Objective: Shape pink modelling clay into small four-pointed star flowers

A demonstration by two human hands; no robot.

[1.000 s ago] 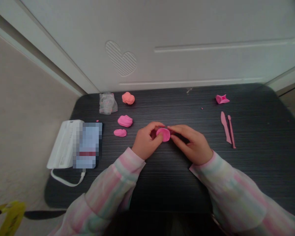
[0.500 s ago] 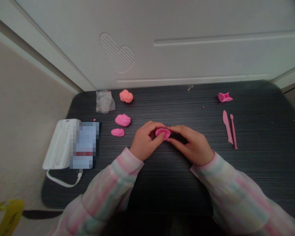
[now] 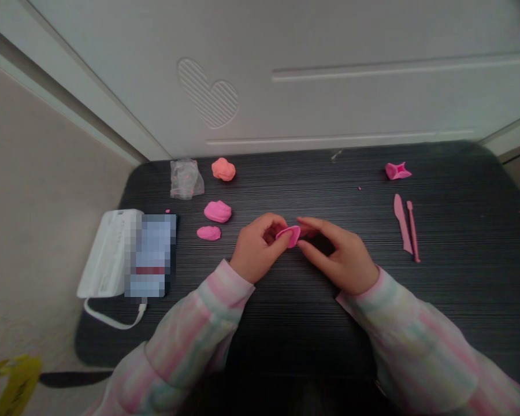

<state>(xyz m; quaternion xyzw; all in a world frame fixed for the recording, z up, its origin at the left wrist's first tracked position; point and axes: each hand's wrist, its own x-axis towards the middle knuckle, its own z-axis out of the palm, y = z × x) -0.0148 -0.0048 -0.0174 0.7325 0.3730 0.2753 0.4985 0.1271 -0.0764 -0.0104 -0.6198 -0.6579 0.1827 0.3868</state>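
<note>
My left hand [image 3: 256, 249] and my right hand [image 3: 338, 255] meet over the middle of a dark ribbed table [image 3: 459, 300]. Between their fingertips is a thin pink clay disc [image 3: 288, 235], curled up at its edge. My left thumb and fingers pinch its left side. My right thumb and forefinger pinch its right side. Both hands rest just above the tabletop.
Two pink clay lumps [image 3: 217, 211] [image 3: 208, 233] and an orange lump [image 3: 223, 169] lie left of my hands, beside a crumpled clear wrapper [image 3: 186, 179]. Two pink modelling tools [image 3: 406, 229] and a shaped pink clay piece [image 3: 397, 171] lie right. A white device [image 3: 108, 254] sits at the left edge.
The clay disc has gone from lying flat and round between my fingers to being folded up and seen more edge-on. Both hands stayed nearly in place.
</note>
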